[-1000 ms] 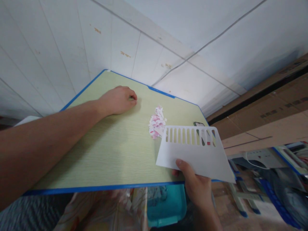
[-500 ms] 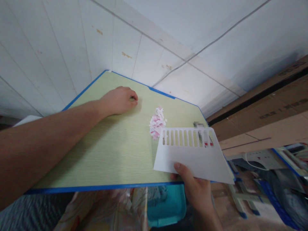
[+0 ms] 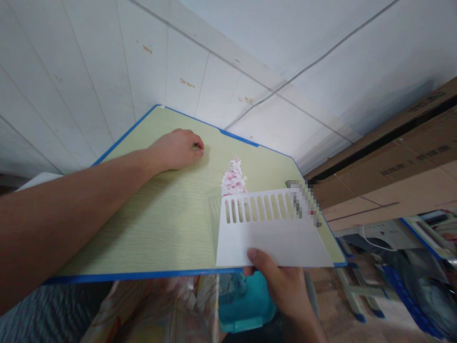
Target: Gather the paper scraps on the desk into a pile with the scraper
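**Brought left with the white slotted board (image 3: 267,243), across the foot of the paper scraps (image 3: 233,180)**

Set further left than half a second ago, and lower in view, with the board's near edge now almost in line with the blue rim (image 3: 143,275) of the table (image 3: 160,214). Overlapping the lower end of the pink-and-white scraps in view, instead of only their lower right side as before. Casting a slotted shadow on the tabletop to the left. Unchanged in place and pose at the left hand (image 3: 176,148).

In the right hand (image 3: 282,281): gripping the board at its near edge, with thumb flat on top and fingers underneath, mostly hidden. In the left: curled into a loose fist, with a small gap beside the thumb; too hidden inside to tell whether holding anything. Placed left of the scraps, well apart from the board.

Along the far rim: close to the white wall (image 3: 200,76). Between left hand and board: bare tabletop, widest toward the near edge. At the right: near a pixelated patch (image 3: 302,197), with cardboard boxes (image 3: 378,171) past the rim. Below the near edge: beside a teal bin (image 3: 259,312).
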Motion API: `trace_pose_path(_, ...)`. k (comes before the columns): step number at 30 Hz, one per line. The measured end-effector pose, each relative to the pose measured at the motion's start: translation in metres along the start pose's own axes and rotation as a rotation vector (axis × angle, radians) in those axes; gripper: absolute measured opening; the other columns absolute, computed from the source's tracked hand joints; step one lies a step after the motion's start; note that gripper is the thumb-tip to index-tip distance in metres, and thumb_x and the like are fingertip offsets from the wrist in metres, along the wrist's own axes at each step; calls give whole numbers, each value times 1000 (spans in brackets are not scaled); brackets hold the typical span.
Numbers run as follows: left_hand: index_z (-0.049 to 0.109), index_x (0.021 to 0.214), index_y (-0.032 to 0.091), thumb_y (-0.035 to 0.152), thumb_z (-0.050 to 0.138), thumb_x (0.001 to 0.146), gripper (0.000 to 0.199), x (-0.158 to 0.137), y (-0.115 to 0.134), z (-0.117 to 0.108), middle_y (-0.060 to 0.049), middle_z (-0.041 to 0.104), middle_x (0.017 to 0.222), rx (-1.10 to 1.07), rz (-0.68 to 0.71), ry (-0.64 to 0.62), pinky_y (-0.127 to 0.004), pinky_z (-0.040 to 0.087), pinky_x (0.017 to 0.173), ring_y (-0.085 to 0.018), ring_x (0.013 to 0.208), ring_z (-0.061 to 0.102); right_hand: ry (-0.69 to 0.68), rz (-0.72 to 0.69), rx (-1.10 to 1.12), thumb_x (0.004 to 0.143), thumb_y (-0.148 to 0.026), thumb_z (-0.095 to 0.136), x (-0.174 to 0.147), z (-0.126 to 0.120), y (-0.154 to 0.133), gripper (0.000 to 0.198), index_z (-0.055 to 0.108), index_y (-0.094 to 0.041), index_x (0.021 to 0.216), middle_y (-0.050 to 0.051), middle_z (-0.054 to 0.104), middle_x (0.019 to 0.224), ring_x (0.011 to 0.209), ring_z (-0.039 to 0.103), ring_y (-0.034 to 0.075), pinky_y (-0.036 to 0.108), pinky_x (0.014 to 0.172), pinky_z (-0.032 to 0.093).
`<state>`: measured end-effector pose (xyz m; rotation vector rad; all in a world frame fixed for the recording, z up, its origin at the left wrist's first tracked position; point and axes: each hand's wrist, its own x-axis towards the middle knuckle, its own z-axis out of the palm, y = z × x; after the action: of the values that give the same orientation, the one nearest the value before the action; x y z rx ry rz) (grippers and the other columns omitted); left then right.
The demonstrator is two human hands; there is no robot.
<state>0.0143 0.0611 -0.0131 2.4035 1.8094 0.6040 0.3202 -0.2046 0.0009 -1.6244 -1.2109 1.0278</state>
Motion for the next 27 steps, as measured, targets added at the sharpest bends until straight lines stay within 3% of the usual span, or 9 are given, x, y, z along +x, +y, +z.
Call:
trace_pose_path(8,92,137,25,45,52,108,54,0,2,-1,-9,87,147,21,-3,-2,-46,58,129,-35,143,77,-177,-51,53,92,-49,93,17,-7,12,37,79,-26,67,6,82,65,67,80,27,38,77,70)
trace_pose_path(12,91,138,24,44,51,107,54,-3,7,-3,-11,86,151,60,-12,-3,-46,58,129,-35,146,77,-231,-70,122,91,-46,95,30,-8,18,29,82,-25,76,5,81,66,64,78,26,37,69,67)
trace_pose_path(15,89,141,21,41,46,109,58,-9,14,-6,-14,85,154,96,-3,-2,-46,58,128,-36,147,76,-239,-157,147,90,-54,93,43,-4,23,42,75,-27,65,7,77,62,61,75,26,38,67,68)
trace_pose_path(27,84,153,11,41,42,110,67,-73,17,-23,-26,78,167,177,-135,34,-59,55,129,-46,155,71,-197,-189,200,76,-44,82,62,9,0,22,73,-25,71,4,74,60,54,66,21,34,59,61)
